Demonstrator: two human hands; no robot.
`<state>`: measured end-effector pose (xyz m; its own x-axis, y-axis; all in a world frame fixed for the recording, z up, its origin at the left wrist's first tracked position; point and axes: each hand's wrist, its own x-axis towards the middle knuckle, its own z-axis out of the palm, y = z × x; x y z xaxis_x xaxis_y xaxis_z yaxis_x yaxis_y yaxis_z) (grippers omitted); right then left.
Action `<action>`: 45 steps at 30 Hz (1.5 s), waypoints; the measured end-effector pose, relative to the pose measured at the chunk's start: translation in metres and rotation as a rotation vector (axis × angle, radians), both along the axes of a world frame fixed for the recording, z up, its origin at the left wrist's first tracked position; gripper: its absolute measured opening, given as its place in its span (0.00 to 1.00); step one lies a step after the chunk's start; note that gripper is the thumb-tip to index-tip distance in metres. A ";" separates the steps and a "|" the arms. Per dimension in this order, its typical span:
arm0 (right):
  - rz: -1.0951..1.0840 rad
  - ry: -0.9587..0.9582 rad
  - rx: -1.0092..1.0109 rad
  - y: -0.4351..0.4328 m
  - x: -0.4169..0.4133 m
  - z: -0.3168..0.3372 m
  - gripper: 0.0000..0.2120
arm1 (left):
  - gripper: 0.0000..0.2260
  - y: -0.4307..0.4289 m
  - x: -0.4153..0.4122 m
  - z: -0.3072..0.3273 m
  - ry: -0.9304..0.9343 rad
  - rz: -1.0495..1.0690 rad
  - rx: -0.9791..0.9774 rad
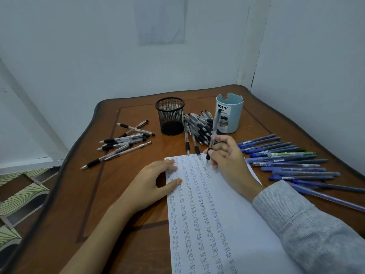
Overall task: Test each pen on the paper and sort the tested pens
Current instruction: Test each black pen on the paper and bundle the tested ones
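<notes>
Pen-testing at the top of a white sheet of paper [246,224] lined with handwritten columns of "test".
The right hand [227,153] pinches a clear-barrelled, black-grip pen [215,127], tip down at the sheet's upper edge; the left hand [150,180] lies flat, fingers straight, pressing the paper's left margin. If that hand lifts, the sheet could slide mid-stroke, and the grey knitted sleeve [306,224] could drag across the row of blue pens [286,161] beside it, muddling the sorting. Whether the tip touches or leaves ink is too small to tell; the frame cuts off the sheet's lower end.
</notes>
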<state>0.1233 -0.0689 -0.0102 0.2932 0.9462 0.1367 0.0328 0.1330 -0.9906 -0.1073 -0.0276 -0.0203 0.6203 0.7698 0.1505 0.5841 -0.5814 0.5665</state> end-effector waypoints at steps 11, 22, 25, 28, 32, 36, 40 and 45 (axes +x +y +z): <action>-0.421 -0.727 0.079 0.058 0.019 0.028 0.12 | 0.24 0.002 -0.002 -0.003 -0.034 -0.015 -0.011; -0.370 -0.956 0.079 0.063 0.017 0.033 0.12 | 0.23 0.005 -0.002 -0.006 -0.063 -0.006 -0.006; -0.268 -0.942 0.170 0.041 0.003 0.028 0.07 | 0.18 0.004 0.000 -0.006 -0.073 0.021 0.005; -0.057 -0.972 0.137 0.020 -0.017 0.020 0.07 | 0.16 0.001 0.002 -0.003 -0.062 0.033 -0.001; 0.064 -1.041 -0.023 -0.007 -0.035 0.009 0.13 | 0.13 -0.004 0.002 0.000 -0.062 0.125 0.049; 0.123 -1.162 -0.063 -0.020 -0.038 -0.004 0.21 | 0.09 -0.018 0.003 0.006 0.005 0.287 0.264; 0.147 -1.181 -0.013 -0.023 -0.032 -0.006 0.21 | 0.12 -0.028 -0.017 0.012 0.087 0.434 0.271; 0.207 -1.319 -0.047 -0.020 -0.036 0.004 0.21 | 0.20 -0.035 -0.077 0.013 0.181 0.639 0.166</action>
